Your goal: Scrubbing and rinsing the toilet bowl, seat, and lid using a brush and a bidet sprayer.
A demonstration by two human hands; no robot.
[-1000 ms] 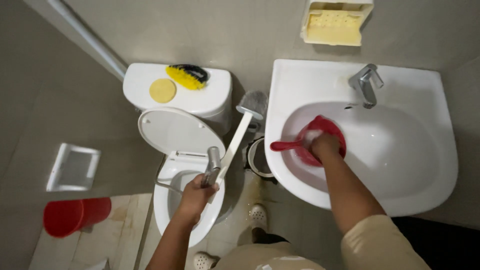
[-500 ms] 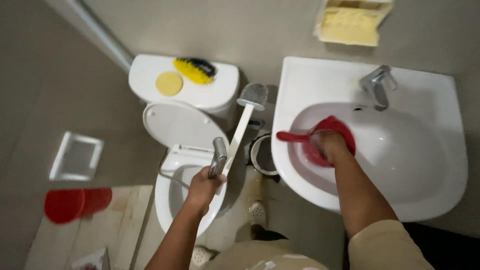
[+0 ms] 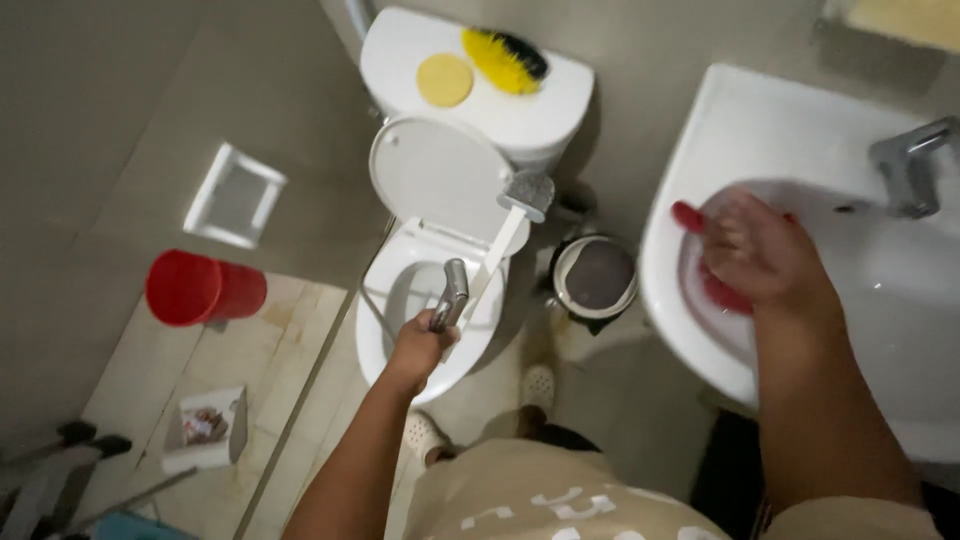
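Observation:
My left hand (image 3: 418, 348) grips a metal spray nozzle (image 3: 450, 295) over the open white toilet bowl (image 3: 380, 340). A white toilet brush (image 3: 508, 225) stands tilted just beside that hand, its head up by the raised lid (image 3: 430, 175). Over at the white sink (image 3: 800, 130), my right hand (image 3: 765, 250) is closed on a red scoop (image 3: 700, 255) inside the basin. Most of the scoop is hidden by the hand; its handle pokes out to the left.
On the cistern lie a yellow-and-black brush (image 3: 505, 58) and a yellow round sponge (image 3: 444, 80). A small round bin (image 3: 594, 275) stands between toilet and sink. A red bucket (image 3: 200, 290) sits on the floor left; a chrome tap (image 3: 910, 165) is at right.
The view has swung to the left and down, so the sink now sits at the right edge. Both hands keep their grips; the right hand with the scoop sits a little lower in the basin.

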